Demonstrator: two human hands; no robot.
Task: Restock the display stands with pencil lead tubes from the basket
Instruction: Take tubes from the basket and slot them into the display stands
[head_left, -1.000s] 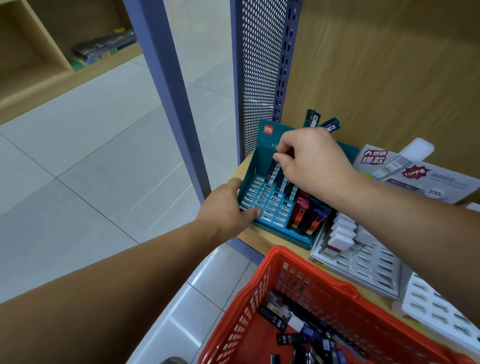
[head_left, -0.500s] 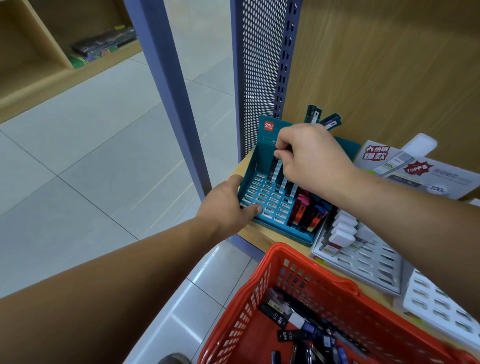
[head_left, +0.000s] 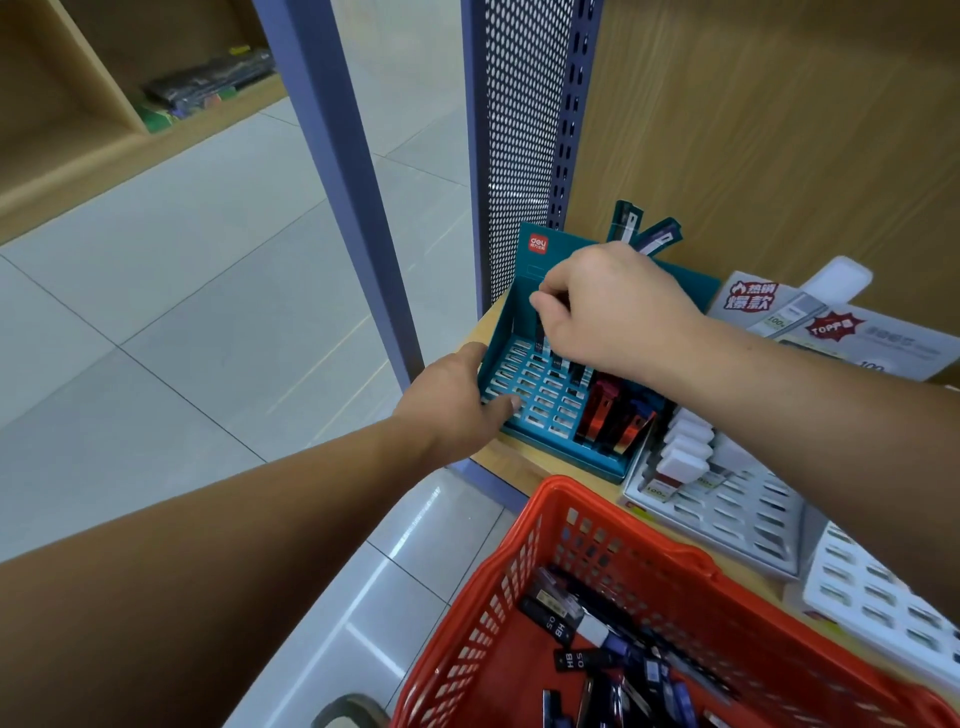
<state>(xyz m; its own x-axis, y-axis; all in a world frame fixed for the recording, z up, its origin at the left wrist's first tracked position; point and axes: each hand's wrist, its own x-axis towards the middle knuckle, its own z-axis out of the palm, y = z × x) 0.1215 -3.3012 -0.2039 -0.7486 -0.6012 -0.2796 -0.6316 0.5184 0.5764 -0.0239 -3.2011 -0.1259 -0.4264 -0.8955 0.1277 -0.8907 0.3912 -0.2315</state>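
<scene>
Left hand (head_left: 457, 410) extended past red basket (head_left: 571, 488), the nearest item, loaded with loose lead tubes (head_left: 550, 618) lying flat in a heap at mixed headings. Fingers relaxed and spread on front left corner of teal display stand (head_left: 535, 410), thumb against left wall. Position unchanged over the last second, stand kept steady on shelf (head_left: 496, 460). Right hand (head_left: 618, 317) above rear rows, fingers curled, thumb and forefinger pinching top end of one dark lead tube (head_left: 540, 335). Shifted left along rear rows since a second ago, from middle columns to a column nearer left wall; judged as an insertion in progress at a fresh slot. Further tubes inside palm: cannot tell. Pinched tube near upright, long axis close to vertical, lower end pointing down at slotted deck, upper end in fingertips; seating depth hidden by hand. Left half of deck mostly unfilled, red and dark tubes (head_left: 597, 410) standing in right columns, so restock judged far from complete. Beyond, to the right, white stands (head_left: 737, 519) with many open slots. Farthest: perforated upright (head_left: 519, 156).
</scene>
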